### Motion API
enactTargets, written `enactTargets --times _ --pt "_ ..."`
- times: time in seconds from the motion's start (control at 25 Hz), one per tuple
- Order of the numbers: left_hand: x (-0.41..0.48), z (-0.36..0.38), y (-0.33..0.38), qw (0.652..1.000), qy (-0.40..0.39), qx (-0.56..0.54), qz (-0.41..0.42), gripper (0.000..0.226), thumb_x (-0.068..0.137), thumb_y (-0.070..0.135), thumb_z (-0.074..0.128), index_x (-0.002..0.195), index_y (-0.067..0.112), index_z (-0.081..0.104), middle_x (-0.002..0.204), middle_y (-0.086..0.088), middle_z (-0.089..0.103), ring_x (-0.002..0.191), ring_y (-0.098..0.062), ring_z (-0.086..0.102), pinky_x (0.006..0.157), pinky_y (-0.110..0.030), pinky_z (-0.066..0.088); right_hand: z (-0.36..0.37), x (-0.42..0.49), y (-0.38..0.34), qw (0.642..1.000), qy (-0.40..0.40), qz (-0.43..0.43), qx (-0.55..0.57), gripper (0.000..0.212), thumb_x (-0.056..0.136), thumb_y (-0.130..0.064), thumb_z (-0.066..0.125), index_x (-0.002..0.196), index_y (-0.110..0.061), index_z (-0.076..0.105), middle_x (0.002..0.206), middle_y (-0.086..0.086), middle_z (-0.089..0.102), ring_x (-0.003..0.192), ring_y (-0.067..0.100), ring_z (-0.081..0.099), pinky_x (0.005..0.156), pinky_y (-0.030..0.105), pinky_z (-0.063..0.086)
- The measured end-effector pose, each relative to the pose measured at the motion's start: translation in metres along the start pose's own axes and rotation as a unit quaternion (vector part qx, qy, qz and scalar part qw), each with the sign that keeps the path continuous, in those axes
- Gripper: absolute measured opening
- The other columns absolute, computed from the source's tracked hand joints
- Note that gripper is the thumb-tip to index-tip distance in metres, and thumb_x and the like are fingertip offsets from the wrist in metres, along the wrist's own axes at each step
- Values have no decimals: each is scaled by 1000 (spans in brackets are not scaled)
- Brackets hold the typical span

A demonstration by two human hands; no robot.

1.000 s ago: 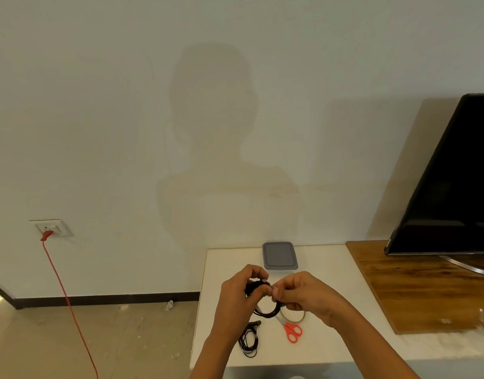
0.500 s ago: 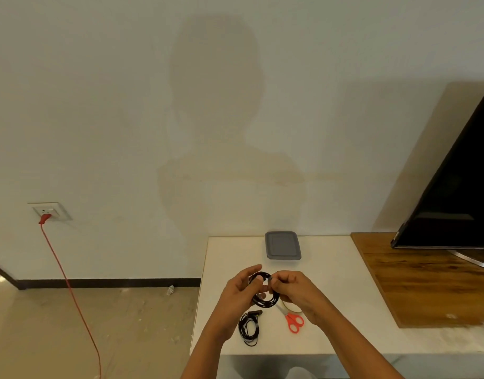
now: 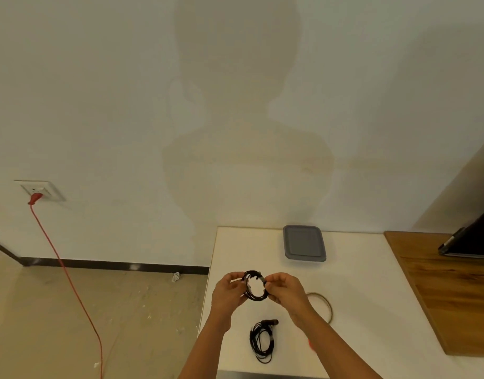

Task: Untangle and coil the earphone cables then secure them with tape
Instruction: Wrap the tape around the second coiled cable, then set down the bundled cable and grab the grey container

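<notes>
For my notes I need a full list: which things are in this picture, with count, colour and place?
table: 1, white, centre
coil: 1, black, held above table
earphone: 1, black, on table, near edge
tape: 1, tan, on table, right of coil, partly hidden
box: 1, grey, table's far side
board: 1, wooden, right of table
screen: 1, black, over board
cord: 1, red, from socket, left
left hand: 1, pinches coil
right hand: 1, pinches coil

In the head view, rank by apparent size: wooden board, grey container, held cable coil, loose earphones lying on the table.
1. wooden board
2. grey container
3. Unranked: the loose earphones on the table look slightly longer than the held cable coil, which sits nearer the camera.
</notes>
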State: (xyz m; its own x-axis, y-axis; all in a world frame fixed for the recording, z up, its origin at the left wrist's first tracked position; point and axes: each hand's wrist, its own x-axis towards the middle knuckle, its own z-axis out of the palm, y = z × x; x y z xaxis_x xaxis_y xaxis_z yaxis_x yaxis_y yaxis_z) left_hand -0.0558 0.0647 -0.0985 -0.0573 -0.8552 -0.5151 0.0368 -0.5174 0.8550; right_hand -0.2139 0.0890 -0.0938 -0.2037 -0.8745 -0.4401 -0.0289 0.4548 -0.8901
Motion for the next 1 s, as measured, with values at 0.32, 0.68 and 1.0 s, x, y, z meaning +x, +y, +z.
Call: enactTargets --times 0.32,0.68,1.0 --pt "66 -9 -52 958 67 273 63 23 86 22 68 108 16 70 97 3 72 85 -7 64 67 -7 46 42 51 64 985 93 -31 -138 13 77 -8 72 72 -13 61 71 4 66 61 14 59 53 16 47" --pt "62 -15 -51 945 150 281 72 33 90 36 60 117 18 53 106 -5 64 85 -13 61 62 -19 41 -11 67 43 929 228 -171 -236 7 86 -19 66 92 -16 67 90 3 66 88 22 62 70 26 47" --pt "46 48 -18 996 39 53 63 17 96 16 53 111 15 60 103 -4 67 93 -13 67 72 -15 51 -62 140 32 795 68 -170 -578 73 83 -42 67 142 -8 40 149 16 37 139 42 29 111 55 26"
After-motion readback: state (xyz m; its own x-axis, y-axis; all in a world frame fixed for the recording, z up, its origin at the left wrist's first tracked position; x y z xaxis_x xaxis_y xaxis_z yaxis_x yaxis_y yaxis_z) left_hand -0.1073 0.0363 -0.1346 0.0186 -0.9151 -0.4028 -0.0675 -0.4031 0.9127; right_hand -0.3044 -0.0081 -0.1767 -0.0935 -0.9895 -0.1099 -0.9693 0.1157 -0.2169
